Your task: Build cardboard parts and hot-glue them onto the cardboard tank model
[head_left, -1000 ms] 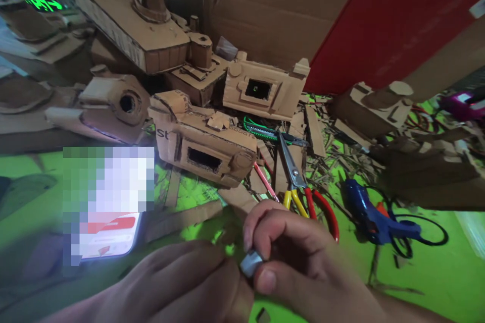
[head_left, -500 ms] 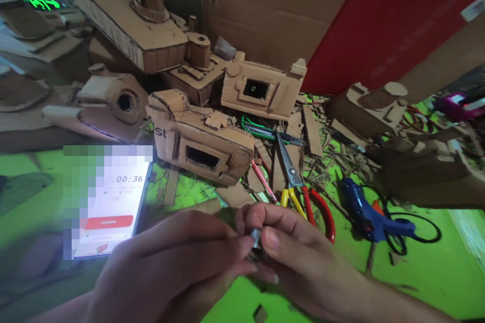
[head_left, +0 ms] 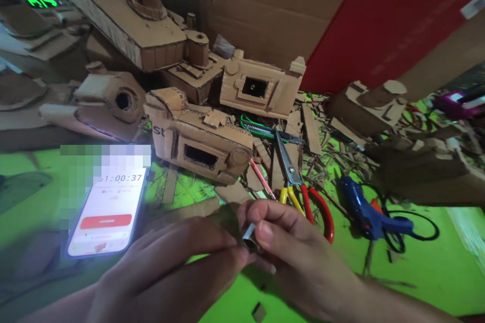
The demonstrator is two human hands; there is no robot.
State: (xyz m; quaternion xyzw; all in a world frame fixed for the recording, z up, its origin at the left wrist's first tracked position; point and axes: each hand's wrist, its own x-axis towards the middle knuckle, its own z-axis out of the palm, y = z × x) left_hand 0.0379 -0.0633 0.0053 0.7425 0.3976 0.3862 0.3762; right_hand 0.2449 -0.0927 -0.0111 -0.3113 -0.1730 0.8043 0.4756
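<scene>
Toward the worktop's [head_left: 428,262] near edge, the right hand [head_left: 295,237] pinches a small folded piece [head_left: 249,232], hollow end facing the person, long axis unclear; the left hand's [head_left: 178,257] fingers bunch narrowly against it, grip uncertain.

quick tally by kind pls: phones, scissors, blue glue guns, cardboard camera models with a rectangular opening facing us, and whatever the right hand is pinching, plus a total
Phone: 1
Scissors: 1
Blue glue gun: 1
Cardboard camera models, near and far: 2
Small folded piece in the right hand: 1
Total: 6
</scene>
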